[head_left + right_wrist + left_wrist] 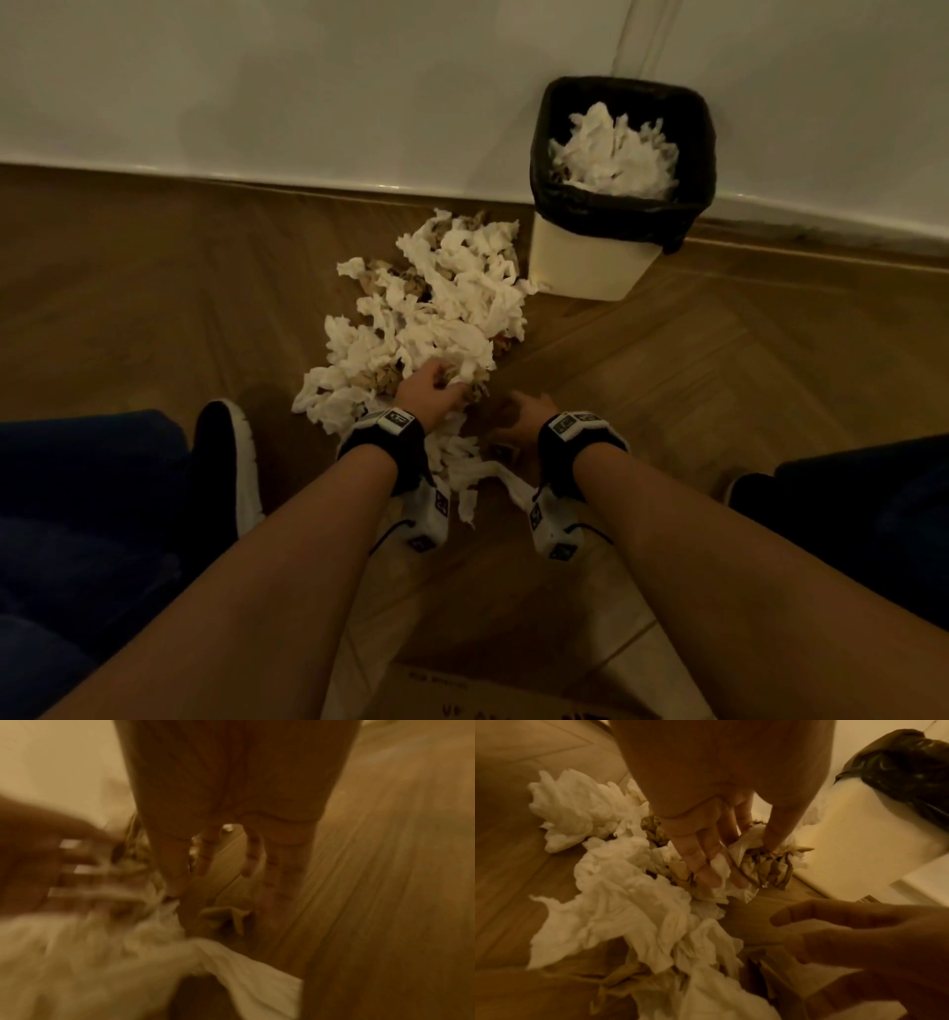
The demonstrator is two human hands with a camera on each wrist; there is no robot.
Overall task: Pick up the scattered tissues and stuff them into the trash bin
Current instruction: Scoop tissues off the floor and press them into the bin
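From the head camera I see the trash bin [595, 257], cream with a black liner, standing against the white wall [308, 77]. It already holds a mound of white tissues [613, 154] that reaches about to the rim, so I judge one part of the work is done. The bigger part is left: a long heap of scattered tissues [441, 298], white ones mixed with some brown crumpled paper, lies on the wooden floor [128, 288] from just beside the bin down to my wrists. My left hand [429, 390] is in the near end of the heap, fingers curled into a clump. My right hand [524, 416] is low beside it, near the floor. At the bottom edge there is a cardboard box [513, 694] with dark printing, but it is cut off and I cannot read it. The wrist devices carry small square markers, no legible words.

In the left wrist view my left hand [718, 825] has the fingers [706, 866] and thumb closed around a wad of white and brown paper [757, 866], so this grip holds tissues. The right hand [859, 943] appears at the lower right, fingers loose and holding nothing. The bin [847, 841] is near. No writing shows here.

The right wrist view is very blurred. My right hand [231, 852] points its fingers down to the floor [385, 882], spread and relaxed, nothing in them; a small scrap [226, 914] lies just under them. No label is readable.
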